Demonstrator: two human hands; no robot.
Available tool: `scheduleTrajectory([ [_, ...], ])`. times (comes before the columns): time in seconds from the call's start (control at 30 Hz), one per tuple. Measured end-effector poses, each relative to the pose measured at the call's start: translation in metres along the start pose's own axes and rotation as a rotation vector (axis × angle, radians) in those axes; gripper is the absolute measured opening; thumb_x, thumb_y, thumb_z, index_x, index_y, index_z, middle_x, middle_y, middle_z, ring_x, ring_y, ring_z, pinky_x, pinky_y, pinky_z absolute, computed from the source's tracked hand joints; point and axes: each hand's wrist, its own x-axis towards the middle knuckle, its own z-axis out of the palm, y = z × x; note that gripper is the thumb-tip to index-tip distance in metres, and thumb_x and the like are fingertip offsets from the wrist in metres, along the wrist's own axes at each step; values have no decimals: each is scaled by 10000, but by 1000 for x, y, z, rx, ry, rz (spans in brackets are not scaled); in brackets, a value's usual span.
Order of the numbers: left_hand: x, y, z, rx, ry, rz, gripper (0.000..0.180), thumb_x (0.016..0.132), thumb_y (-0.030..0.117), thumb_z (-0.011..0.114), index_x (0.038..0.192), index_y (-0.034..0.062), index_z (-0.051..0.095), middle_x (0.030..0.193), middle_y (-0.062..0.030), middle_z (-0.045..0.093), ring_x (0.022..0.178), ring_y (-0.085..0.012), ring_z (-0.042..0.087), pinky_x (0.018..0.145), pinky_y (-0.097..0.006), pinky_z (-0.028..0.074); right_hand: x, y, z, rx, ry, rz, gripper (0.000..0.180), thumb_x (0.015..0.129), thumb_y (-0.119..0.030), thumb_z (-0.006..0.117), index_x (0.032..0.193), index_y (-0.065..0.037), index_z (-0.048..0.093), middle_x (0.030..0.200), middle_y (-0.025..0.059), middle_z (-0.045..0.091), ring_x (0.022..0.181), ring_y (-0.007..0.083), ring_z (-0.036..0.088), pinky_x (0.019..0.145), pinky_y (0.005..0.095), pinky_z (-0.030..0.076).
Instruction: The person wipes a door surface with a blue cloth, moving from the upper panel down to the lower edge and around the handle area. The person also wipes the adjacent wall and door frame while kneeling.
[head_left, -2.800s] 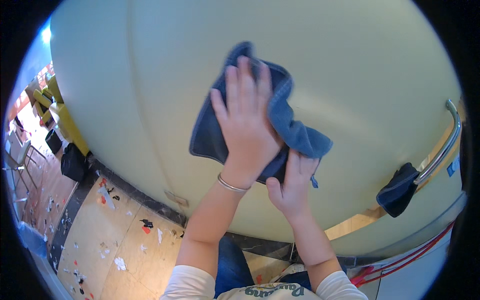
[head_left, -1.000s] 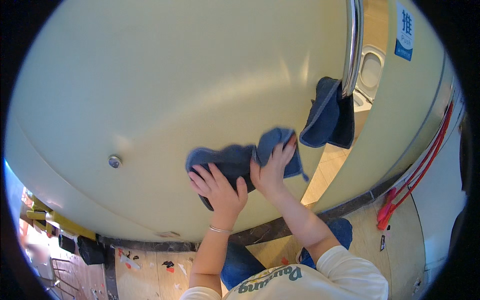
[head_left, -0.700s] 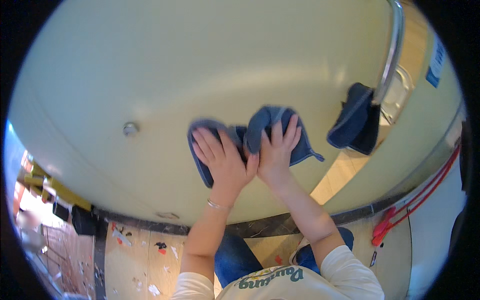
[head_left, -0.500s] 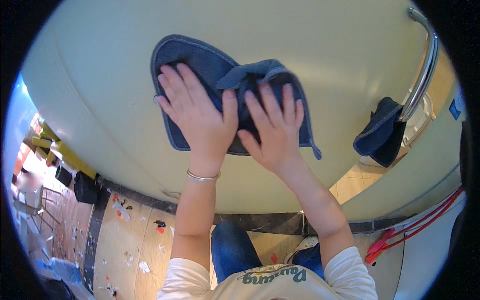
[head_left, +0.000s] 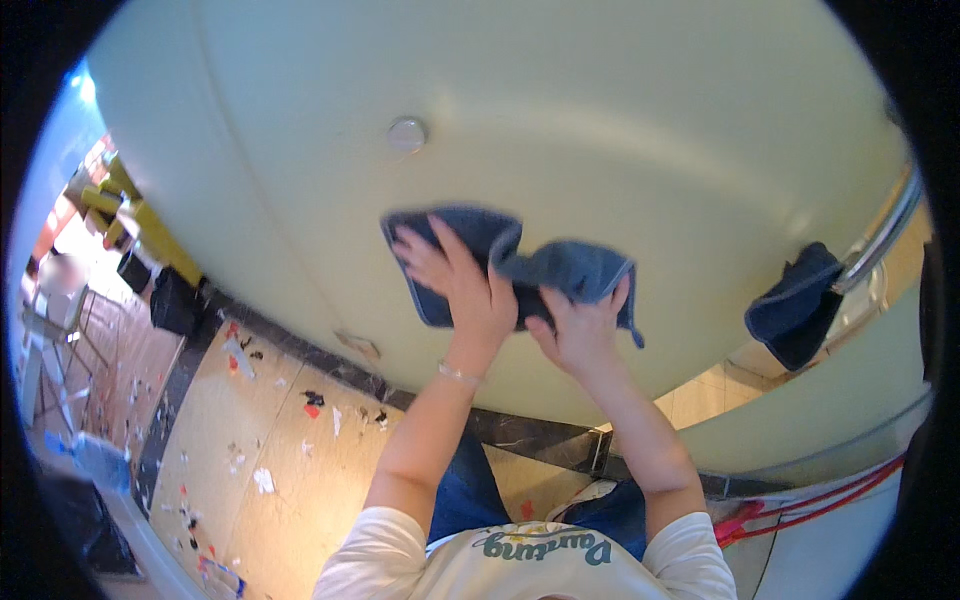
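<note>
Blue cloth (head_left: 520, 275) sits centre frame, pressed flat against the pale green door panel (head_left: 620, 120), just below the small round knob (head_left: 407, 133).

Left hand (head_left: 460, 285): fingers spread, palm flat on the cloth's left half, nothing pinched. An open, pressing grip. Thin bracelet (head_left: 458, 374) at the wrist.

Right hand (head_left: 582, 335): lower and to the right, fingers splayed over the cloth's bunched right part; whether any fold is caught under the fingers, I cannot tell.

Handling, my read: soft, limp, light microfibre-type towel. No stiffness; it folds and bunches wherever unsupported, and the right half is already rumpled with a corner hanging at the lower right. On a smooth painted panel it probably slides easily, so palm pressure is what holds it. Not fragile. Best hold: flat palm over the middle of each half, or pinch a bunched fold; edges alone would let it droop.

Second dark blue cloth (head_left: 795, 305) hangs off the metal handle bar (head_left: 885, 235) at right of frame, well apart from both hands. Littered tile floor (head_left: 260, 440) at lower left.
</note>
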Motion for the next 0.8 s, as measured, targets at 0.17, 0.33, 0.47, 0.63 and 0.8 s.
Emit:
scheduleTrajectory([
  [0.17,66,-13,-29,92,198,-156,854,822,332,533,1437,-40,72,1473,-329,-23,1352,-514,-41,1054,-616,4,56,-41,-13,148,92,-141,562,760,-435,628,1272,-224,536,1212,105,521,1196,370,378,1002,563,225],
  [0.33,1,-77,-10,161,266,-294,890,816,352,574,1438,-33,67,1476,-311,41,1361,-487,32,1096,-539,74,15,-49,37,194,-174,-239,480,782,-447,611,1191,-196,594,1199,63,544,1188,325,399,1023,511,259],
  [0.47,-77,-128,30,202,143,-433,968,777,423,603,1442,-21,57,1482,-301,23,1364,-478,33,1095,-534,110,-25,-46,64,169,-221,-267,478,760,-462,631,1143,-176,616,1231,67,527,1189,323,398,1031,540,230],
  [0.63,8,-46,-18,221,111,-262,839,834,257,565,1457,14,58,1505,-256,-10,1377,-455,37,1087,-564,79,8,-48,29,176,-83,-121,488,727,-411,671,1150,-180,596,1248,100,505,1205,333,388,1022,579,199],
  [0.8,57,-129,-47,348,283,-332,619,971,288,379,1454,19,100,1512,-227,37,1380,-437,54,1076,-571,154,51,-85,38,271,-103,-269,427,779,-362,629,1145,-145,586,1197,82,540,1208,325,392,1025,524,244],
])
